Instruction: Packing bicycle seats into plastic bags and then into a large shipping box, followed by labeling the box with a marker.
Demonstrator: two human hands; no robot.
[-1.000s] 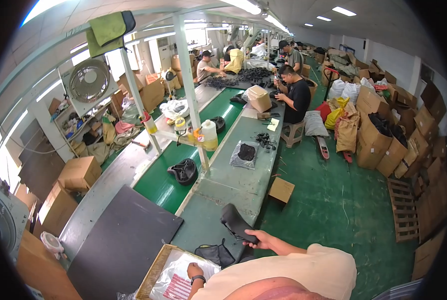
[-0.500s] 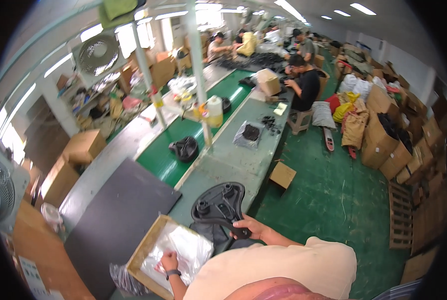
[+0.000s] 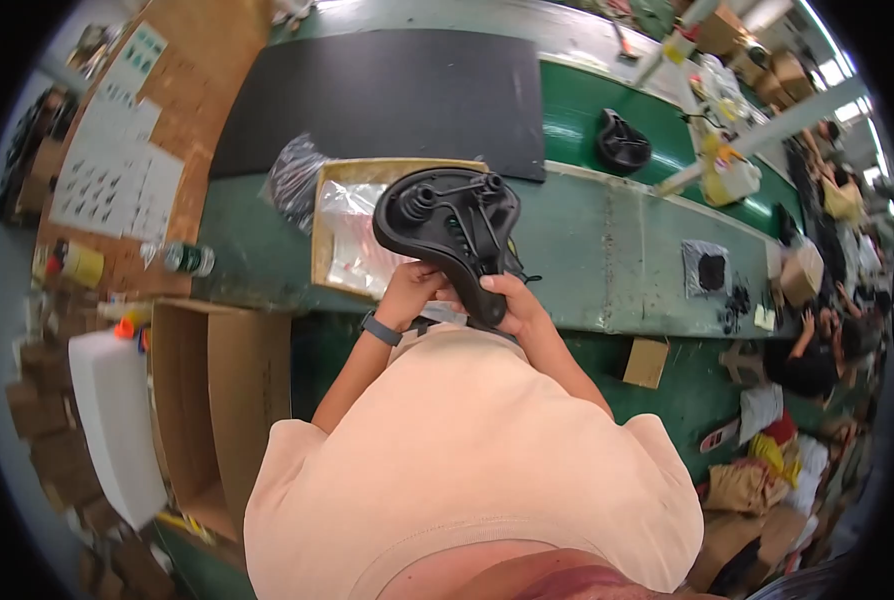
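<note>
Both my hands hold a black plastic bicycle saddle [image 3: 449, 225] upside down, its ribbed underside facing up, above the green workbench [image 3: 607, 250]. My left hand [image 3: 409, 290] grips its narrow end from the left; a dark band is on that wrist. My right hand [image 3: 513, 304] grips the same end from the right. Under the saddle lies a shallow cardboard tray [image 3: 329, 215] with clear plastic bags [image 3: 352, 235] in it.
A large black mat [image 3: 387, 95] covers the bench beyond the tray. Another black saddle [image 3: 622, 145] lies on the green conveyor. An open cardboard box [image 3: 212, 400] stands at my left, a white foam block [image 3: 112, 410] beside it. Seated people work at far right.
The view has swung down steeply from the hall to the bench. The saddle has come up from the bench in front of me, and my left hand has left the tray to grip it.
</note>
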